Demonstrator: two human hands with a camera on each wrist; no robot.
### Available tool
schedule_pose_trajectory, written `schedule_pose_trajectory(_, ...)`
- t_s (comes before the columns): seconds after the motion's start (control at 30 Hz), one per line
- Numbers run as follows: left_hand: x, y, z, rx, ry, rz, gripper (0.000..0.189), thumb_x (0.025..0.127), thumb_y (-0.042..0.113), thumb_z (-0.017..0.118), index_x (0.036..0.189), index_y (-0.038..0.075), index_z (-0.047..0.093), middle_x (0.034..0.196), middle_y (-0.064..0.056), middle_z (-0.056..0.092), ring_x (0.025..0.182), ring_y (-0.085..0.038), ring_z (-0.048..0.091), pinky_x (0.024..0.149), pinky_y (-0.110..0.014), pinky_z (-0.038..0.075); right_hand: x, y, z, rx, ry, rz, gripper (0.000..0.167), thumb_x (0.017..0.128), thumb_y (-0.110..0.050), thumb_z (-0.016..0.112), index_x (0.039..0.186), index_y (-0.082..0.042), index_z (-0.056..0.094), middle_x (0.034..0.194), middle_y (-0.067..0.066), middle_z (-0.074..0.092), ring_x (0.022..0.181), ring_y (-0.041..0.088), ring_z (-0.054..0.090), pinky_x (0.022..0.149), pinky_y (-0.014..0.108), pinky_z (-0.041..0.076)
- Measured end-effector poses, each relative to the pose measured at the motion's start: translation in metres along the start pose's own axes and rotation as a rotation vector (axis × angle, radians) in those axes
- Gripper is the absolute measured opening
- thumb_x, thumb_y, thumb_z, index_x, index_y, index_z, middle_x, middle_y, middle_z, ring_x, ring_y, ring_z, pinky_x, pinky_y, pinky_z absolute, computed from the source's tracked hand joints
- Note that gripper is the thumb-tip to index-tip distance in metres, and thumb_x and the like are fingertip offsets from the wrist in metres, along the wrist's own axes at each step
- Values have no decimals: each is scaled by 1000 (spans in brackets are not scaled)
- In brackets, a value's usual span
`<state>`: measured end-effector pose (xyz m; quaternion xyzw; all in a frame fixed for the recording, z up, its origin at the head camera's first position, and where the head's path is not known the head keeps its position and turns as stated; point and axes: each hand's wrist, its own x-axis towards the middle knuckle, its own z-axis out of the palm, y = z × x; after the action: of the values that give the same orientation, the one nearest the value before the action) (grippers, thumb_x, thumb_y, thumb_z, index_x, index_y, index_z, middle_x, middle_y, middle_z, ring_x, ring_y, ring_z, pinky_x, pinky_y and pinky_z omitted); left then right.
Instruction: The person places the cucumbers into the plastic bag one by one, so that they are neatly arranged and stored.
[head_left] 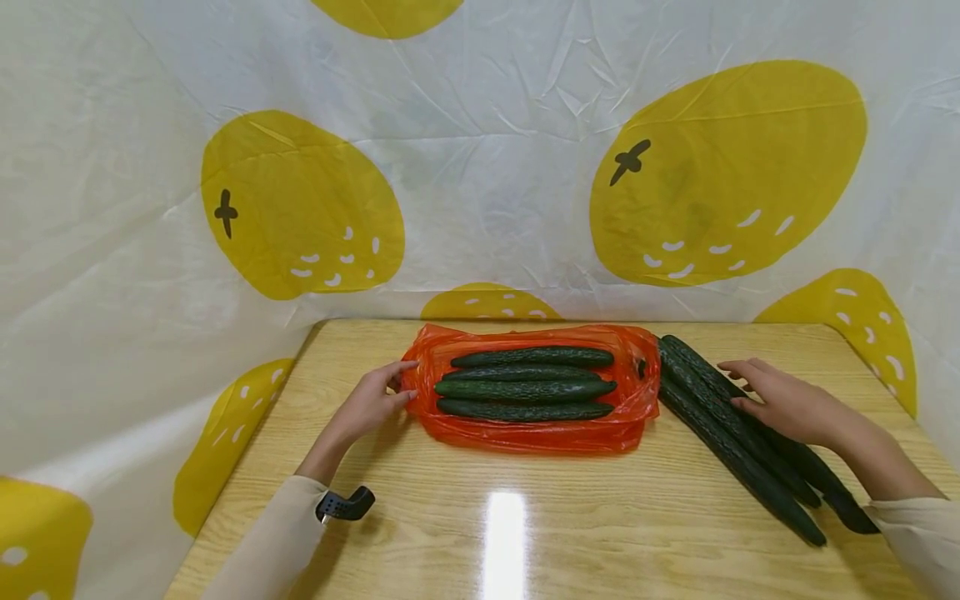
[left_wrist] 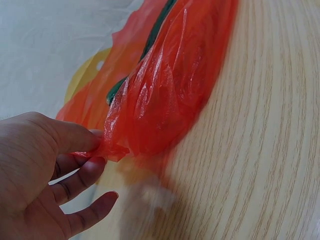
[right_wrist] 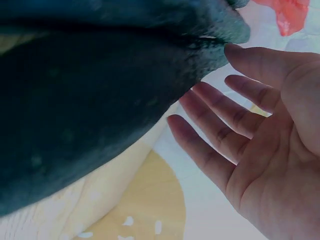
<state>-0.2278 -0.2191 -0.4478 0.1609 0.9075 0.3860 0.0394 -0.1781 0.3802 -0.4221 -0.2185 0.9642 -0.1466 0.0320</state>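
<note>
Evidently, we are pinching the red bag (head_left: 525, 438) at its nine o'clock end with our left hand (head_left: 372, 404), thumb and finger clamping the thin film, presumably because it is looking too slack to stay put unheld. Four cucumbers (head_left: 525, 389) are lying side by side at the bag's centre, their weight probably spreading the film against the tabletop (head_left: 420, 517). From its three o'clock end, loose cucumbers (head_left: 742, 467) are slanting toward five o'clock, nestling together. Beside them our right hand (head_left: 787, 404) is hovering, fingers apart, gripping nothing; whether its thumb is touching them, we cannot tell.
</note>
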Motion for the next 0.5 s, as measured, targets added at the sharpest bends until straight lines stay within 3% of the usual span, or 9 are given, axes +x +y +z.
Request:
schedule_pose_trajectory(0.2, -1, 0, -1, 8, 11, 11, 51, 95, 8, 70, 144, 3, 55, 94, -6, 65, 90, -22, 58, 70, -28, 46, 2, 11, 2, 17, -56, 29, 57, 96, -8, 68, 139, 15, 41, 122, 37, 54, 97, 42, 66, 78, 53, 55)
schedule_pose_trajectory(0.5, -4, 1, -1, 2, -3, 18, 50, 96, 9, 70, 143, 2, 56, 96, -8, 67, 89, -21, 59, 67, -27, 46, 9, 18, 5, 11, -119, 41, 52, 95, -10, 68, 130, 22, 47, 107, 26, 65, 99, 42, 65, 80, 55, 53)
